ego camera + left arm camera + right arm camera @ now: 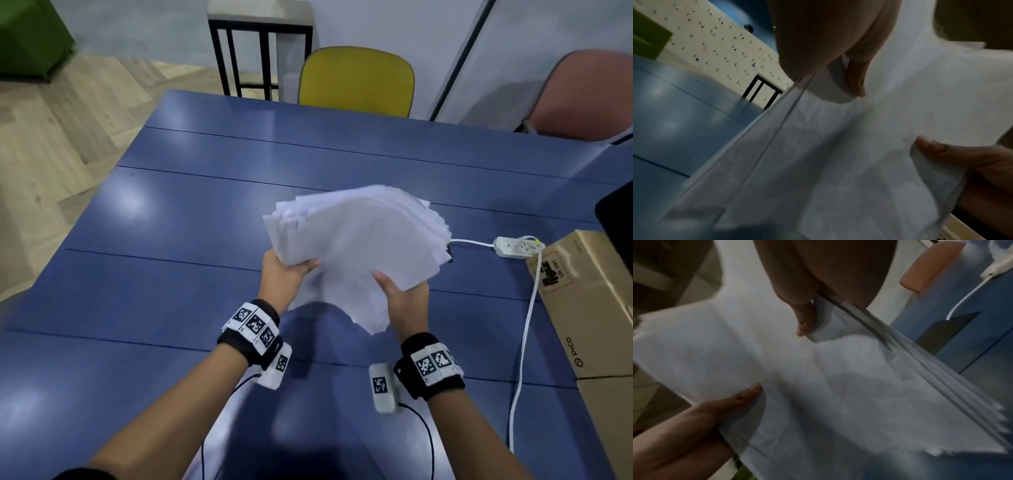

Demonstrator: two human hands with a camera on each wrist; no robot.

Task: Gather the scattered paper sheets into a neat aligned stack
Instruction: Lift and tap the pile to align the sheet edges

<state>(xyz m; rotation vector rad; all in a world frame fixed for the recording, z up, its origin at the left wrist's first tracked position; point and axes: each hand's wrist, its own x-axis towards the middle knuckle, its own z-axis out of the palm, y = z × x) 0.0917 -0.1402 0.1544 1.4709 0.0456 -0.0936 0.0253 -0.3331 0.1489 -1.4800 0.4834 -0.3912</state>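
The paper sheets (359, 246) are held up above the blue table (171, 222) as one thick, uneven bundle, its far edges fanned out and ragged, not yet squared. The left hand (282, 274) grips the bundle's near left edge, thumb on top and fingers underneath; the right hand (404, 294) grips the near right edge the same way, thumb pressed on the top sheet. In the left wrist view the left thumb (855, 76) curls over a bent sheet corner. A lower corner of the sheets droops between the two hands. To the right on the table lie a white power strip (517, 246) with its cable (524, 335) and, just beside it, a cardboard box (596, 308). Beyond the far edge stand a yellow chair (356, 82) and a pink chair (589, 96).
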